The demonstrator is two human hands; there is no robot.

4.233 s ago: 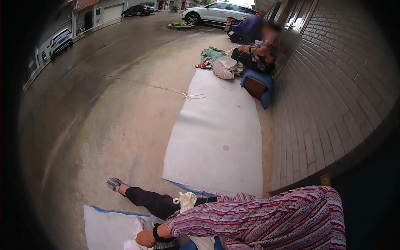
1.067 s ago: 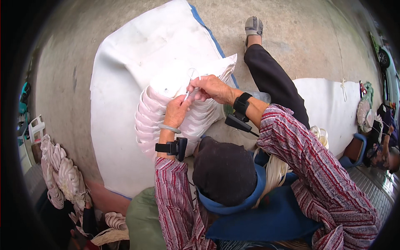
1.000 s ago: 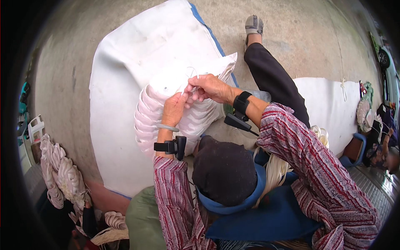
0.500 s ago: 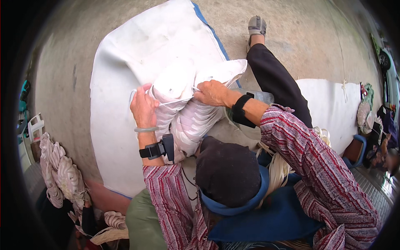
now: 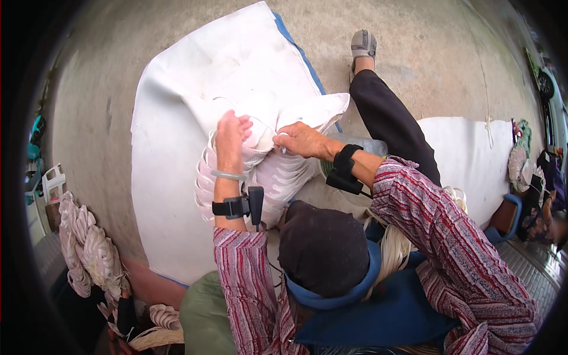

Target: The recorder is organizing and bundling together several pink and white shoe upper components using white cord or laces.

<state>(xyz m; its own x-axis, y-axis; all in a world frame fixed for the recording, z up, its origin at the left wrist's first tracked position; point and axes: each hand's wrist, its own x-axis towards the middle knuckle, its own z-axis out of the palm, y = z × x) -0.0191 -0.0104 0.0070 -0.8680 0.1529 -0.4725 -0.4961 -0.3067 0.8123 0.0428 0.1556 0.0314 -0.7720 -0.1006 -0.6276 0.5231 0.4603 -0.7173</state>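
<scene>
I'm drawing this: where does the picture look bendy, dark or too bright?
All in the head view: black corners; things near the rim look squeezed and tilted, like the car at right; the white mat is washed out just beyond the left hand.

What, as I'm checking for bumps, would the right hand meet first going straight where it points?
Probably the left hand, across from the right hand; the white, rounded, ridged stack between them seems to lie lower, but depth is unclear.
</scene>
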